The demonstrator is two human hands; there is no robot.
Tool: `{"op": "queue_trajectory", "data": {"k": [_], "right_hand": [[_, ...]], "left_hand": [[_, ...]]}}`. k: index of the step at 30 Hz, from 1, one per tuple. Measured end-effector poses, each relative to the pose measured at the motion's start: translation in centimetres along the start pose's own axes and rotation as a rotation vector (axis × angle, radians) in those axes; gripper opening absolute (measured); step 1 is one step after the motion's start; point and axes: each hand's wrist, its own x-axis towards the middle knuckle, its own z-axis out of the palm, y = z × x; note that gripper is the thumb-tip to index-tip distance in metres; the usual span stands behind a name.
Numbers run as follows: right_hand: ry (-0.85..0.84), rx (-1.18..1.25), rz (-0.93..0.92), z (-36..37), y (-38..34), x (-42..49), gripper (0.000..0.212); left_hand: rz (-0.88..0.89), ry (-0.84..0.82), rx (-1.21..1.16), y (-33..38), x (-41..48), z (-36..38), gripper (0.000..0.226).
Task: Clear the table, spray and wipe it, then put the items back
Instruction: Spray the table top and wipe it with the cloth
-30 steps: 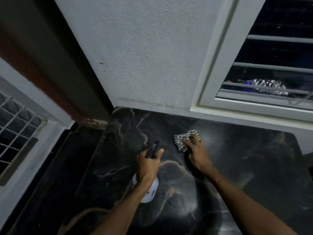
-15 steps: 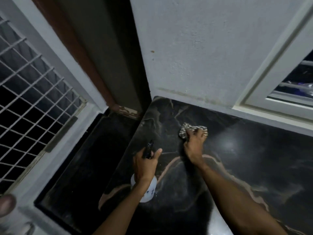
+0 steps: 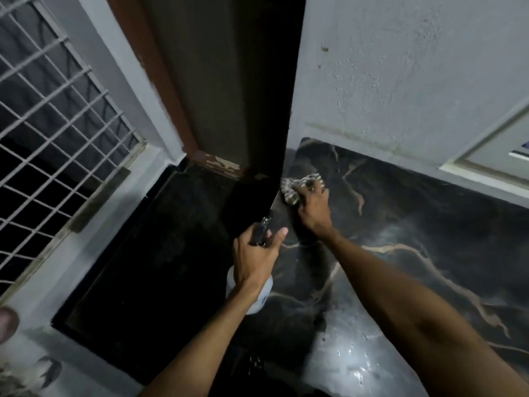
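The black marble table [image 3: 415, 230] with pale veins fills the right half of the view; wet droplets glint near its front. My right hand [image 3: 313, 209] presses a striped grey-and-white cloth [image 3: 292, 186] onto the table's far left corner, next to the wall. My left hand [image 3: 256, 255] grips a spray bottle [image 3: 257, 296] with a white body and a black trigger head, held just off the table's left edge, nozzle pointing away from me.
A textured white wall [image 3: 400, 67] backs the table. A white window frame [image 3: 486, 161] sits at the right. A brown door frame [image 3: 177, 96] and a dark floor mat [image 3: 160, 253] lie left of the table. A metal grille [image 3: 48, 110] covers the far left.
My right hand has slid the cloth left to the table's far left corner. The view has swung left, showing more of the grille and floor. The left hand holds the bottle as before.
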Motion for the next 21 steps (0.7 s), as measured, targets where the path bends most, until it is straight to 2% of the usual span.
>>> {"op": "queue_trajectory", "data": {"k": [2,4,6,10,12,14,18,20,21], "right_hand": [[-0.041,-0.048,0.029,0.2,-1.2,0.0,0.061],[-0.125,-0.054,-0.12,0.9,-2.2,-2.8,0.056],[-0.127,-0.021,-0.144,0.4,-0.6,-6.6,0.053],[0.141,0.069,0.254,-2.9,7.0,-12.8,0.062],[0.2,0.065,0.389,-4.4,10.2,-15.5,0.061],[0.201,0.051,0.437,-5.2,12.6,-17.8,0.063],[0.229,0.086,0.503,-5.8,13.9,-19.9,0.064],[0.211,0.08,0.466,-4.9,12.8,-20.6,0.068],[0.174,0.071,0.391,-4.4,12.3,-21.3,0.071]], "left_hand": [[0.014,-0.043,-0.025,-0.3,-0.2,-0.4,0.031],[0.018,-0.103,-0.061,-0.1,-0.8,-0.8,0.023],[0.035,-0.163,-0.091,0.4,-1.9,-1.1,0.02],[0.007,-0.208,-0.085,0.8,-4.5,-0.7,0.028],[-0.033,-0.176,-0.044,1.1,-6.5,-0.2,0.04],[-0.049,-0.174,-0.012,1.3,-8.8,0.4,0.048],[-0.111,-0.201,0.007,0.9,-12.5,1.3,0.04],[-0.084,-0.166,0.035,0.8,-14.0,1.5,0.038],[-0.064,-0.147,0.041,0.9,-15.1,1.6,0.036]]}}
